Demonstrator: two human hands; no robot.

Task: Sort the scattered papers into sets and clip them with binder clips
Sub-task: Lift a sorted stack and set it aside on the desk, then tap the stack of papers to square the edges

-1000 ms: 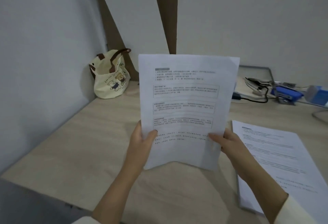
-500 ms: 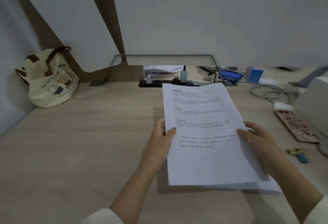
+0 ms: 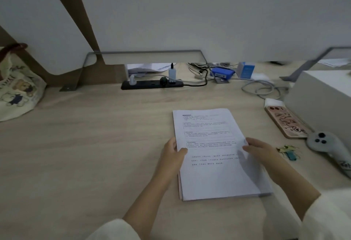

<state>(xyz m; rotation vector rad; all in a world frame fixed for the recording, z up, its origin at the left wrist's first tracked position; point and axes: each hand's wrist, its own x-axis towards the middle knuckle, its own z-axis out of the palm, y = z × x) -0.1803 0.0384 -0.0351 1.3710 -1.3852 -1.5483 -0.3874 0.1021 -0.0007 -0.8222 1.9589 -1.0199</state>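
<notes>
The raised papers (image 3: 218,163) now lie flat on the desk (image 3: 95,154).

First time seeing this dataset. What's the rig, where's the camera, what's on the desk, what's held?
No machine: the grip here is a person's two bare hands. Every picture comes from one wide-angle camera worn on the head. The left hand holds the left edge of a stack of printed papers, thumb on top; the right hand holds its right edge. The stack lies on a wooden desk. To its right lie binder clips, a phone in a patterned case and a grey handheld controller. At the back sits a black power strip; far left, a tote bag.
</notes>
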